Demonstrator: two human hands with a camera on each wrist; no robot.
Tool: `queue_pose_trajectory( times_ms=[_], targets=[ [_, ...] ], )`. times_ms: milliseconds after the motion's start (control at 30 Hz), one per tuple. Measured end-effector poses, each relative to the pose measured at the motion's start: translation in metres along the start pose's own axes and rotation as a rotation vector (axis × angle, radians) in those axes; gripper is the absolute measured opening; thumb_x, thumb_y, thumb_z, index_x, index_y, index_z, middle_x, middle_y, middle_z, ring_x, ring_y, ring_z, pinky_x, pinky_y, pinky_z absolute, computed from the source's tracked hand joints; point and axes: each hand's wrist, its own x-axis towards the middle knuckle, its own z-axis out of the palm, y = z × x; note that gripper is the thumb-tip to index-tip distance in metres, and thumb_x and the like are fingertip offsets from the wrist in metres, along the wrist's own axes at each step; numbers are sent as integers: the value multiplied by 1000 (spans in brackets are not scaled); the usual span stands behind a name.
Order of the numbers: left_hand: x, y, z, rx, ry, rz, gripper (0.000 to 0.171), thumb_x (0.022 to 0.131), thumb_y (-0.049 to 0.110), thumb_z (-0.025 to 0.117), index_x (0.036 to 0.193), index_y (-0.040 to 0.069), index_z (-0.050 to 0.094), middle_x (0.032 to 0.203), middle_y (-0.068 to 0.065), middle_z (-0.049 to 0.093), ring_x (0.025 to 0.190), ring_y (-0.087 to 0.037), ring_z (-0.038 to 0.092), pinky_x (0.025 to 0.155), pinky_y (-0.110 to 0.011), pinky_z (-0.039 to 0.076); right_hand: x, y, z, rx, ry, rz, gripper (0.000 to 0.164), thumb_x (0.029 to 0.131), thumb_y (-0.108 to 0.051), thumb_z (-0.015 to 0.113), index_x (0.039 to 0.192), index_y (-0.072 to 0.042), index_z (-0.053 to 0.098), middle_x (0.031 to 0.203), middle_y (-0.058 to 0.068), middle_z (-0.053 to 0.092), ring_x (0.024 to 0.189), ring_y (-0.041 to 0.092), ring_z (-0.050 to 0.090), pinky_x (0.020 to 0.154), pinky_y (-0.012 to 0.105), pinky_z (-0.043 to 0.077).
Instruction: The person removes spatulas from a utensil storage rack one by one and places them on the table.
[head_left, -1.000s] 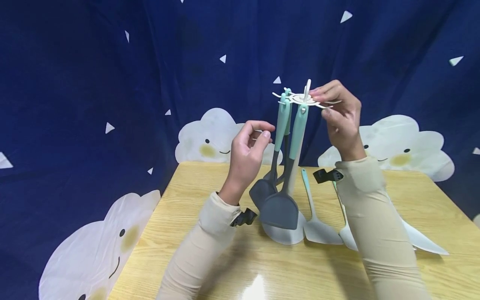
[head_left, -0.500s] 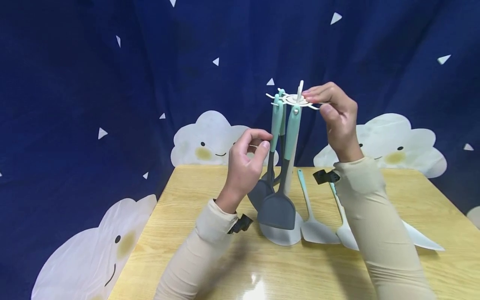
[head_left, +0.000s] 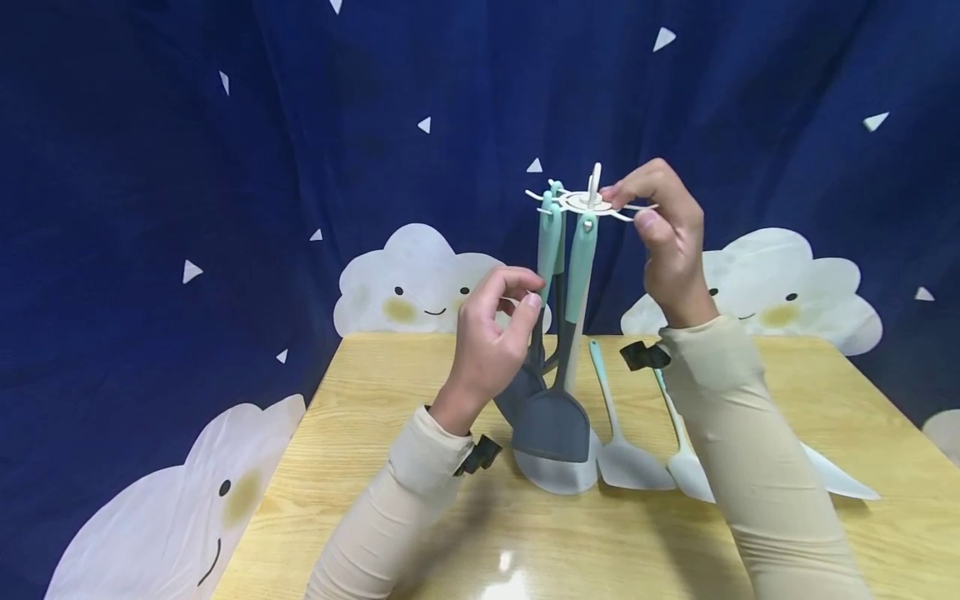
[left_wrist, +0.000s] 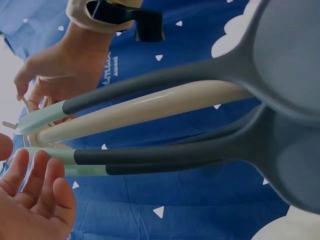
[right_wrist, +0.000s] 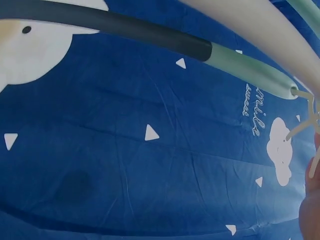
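From here, over the table [head_left: 375,371], short of its far edge, the right hand [head_left: 671,237] pinches the rack [head_left: 576,202], the left hand [head_left: 489,342] curls loosely by a hung spatula [head_left: 551,240], apparently adjusting it, calling for gentle steadying.

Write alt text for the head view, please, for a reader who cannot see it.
A person's right hand holds a white rack of hanging utensils, with the left hand close to a mint handle. Pale utensils lie on the wooden table, before a blue curtain with smiling clouds.
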Motion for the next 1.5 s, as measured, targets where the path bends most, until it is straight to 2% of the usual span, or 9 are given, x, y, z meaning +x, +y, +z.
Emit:
queue_pose_trajectory(
  times_ms=[167, 333, 467, 567, 767, 967, 1167, 1300, 1500],
  targets=[
    [0, 1, 2, -8, -11, 19, 19, 93, 9, 53, 105, -1, 64, 106, -14, 67, 91, -22, 61, 76, -34, 50, -1, 0, -3, 34, -4, 18, 50, 89, -44, 51, 79, 3, 63, 84, 0, 63, 89, 8, 65, 89, 23, 49],
    [0, 4, 4, -22, -14, 36, 19, 92, 8, 53, 105, -1, 64, 108, -14, 66, 91, -22, 61, 75, -31, 50, 1, 2, -2, 48, -5, 29, 54, 88, -44, 50, 79, 9, 59, 86, -6, 62, 89, 10, 65, 91, 25, 49],
    [-2, 5, 7, -10, -24, 43, 19, 92, 7, 53, 106, -1, 63, 105, -15, 67, 90, -22, 62, 76, -29, 53, -1, 4, -1, 45, -5, 38, 55, 87, -44, 48, 79, 9, 58, 87, -8, 62, 90, 10, 65, 92, 26, 49],
    [-3, 7, 8, 44, 2, 51, 18, 92, 7, 53, 104, 0, 64, 98, -14, 70, 85, -21, 66, 74, -25, 56, -2, 4, 1, 57, 6, 46, 53, 87, -42, 49, 79, 10, 59, 87, -8, 62, 90, 11, 65, 92, 27, 50],
    [-3, 8, 5, 145, 79, 41, 16, 93, 8, 55, 96, 1, 69, 90, -9, 76, 69, -16, 71, 60, -19, 56, -3, 3, 6, 36, 33, 61, 55, 86, -41, 46, 79, 13, 59, 86, -9, 61, 91, 12, 64, 93, 28, 49],
    [-3, 11, 5, 196, 57, 26, 15, 92, 9, 57, 97, 2, 69, 88, -8, 77, 67, -15, 70, 55, -22, 55, -2, 1, 7, 46, 52, 50, 59, 87, -40, 47, 79, 18, 56, 86, -10, 62, 90, 10, 64, 92, 26, 50],
    [-3, 14, 5, 274, 11, 20, 17, 91, 13, 59, 99, 3, 70, 87, -6, 76, 66, -14, 70, 58, -23, 56, 0, 0, 6, 98, 72, 46, 44, 86, -30, 47, 78, 11, 62, 86, -6, 63, 89, 12, 64, 91, 27, 51],
    [-5, 15, 7, 351, -31, -4, 18, 91, 16, 59, 101, 6, 70, 84, -1, 75, 61, -10, 66, 56, -18, 49, -1, 1, 7, 115, 77, 57, 36, 85, -24, 44, 79, 5, 64, 86, -5, 62, 89, 14, 64, 90, 27, 51],
    [-10, 15, 10, 484, -63, -33, 16, 91, 20, 61, 101, 11, 71, 79, 5, 74, 52, -4, 55, 49, -19, 40, -3, 2, 7, 116, 71, 60, 38, 86, -26, 45, 79, 6, 64, 86, -5, 62, 89, 14, 64, 90, 27, 50]
  ],
)
